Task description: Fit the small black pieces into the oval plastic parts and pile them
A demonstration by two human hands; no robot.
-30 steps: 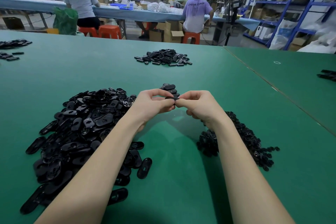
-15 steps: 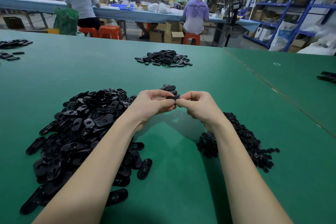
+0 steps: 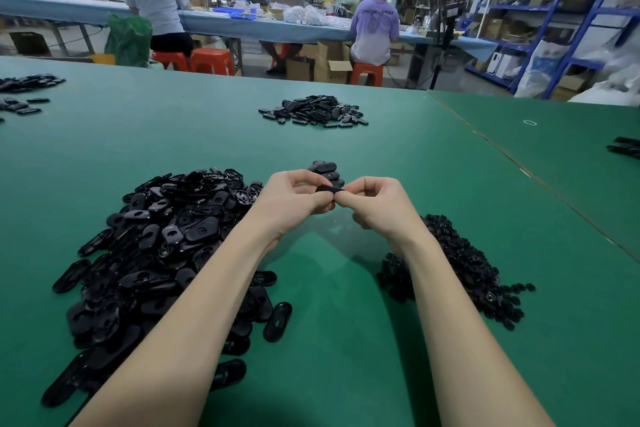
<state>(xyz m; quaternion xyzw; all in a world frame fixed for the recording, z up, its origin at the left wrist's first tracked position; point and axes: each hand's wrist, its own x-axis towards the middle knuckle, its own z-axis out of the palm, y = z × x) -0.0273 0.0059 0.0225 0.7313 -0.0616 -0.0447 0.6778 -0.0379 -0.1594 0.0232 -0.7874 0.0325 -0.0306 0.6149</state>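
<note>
Several black part heaps [image 3: 156, 236], green table [image 3: 346, 340], workers seated behind [image 3: 374, 31]

Two hands, left [image 3: 294, 199] and right [image 3: 375, 206], on one black oval part [image 3: 329, 188]. Three large heaps on the green bench [image 3: 346, 340]: oval parts [image 3: 156, 246], small black pieces [image 3: 464, 267], a far heap [image 3: 313, 111]. One short stack [image 3: 325, 170] behind the hands. Four orange stools [image 3: 211, 61]. Oval parts too many to count.
</note>
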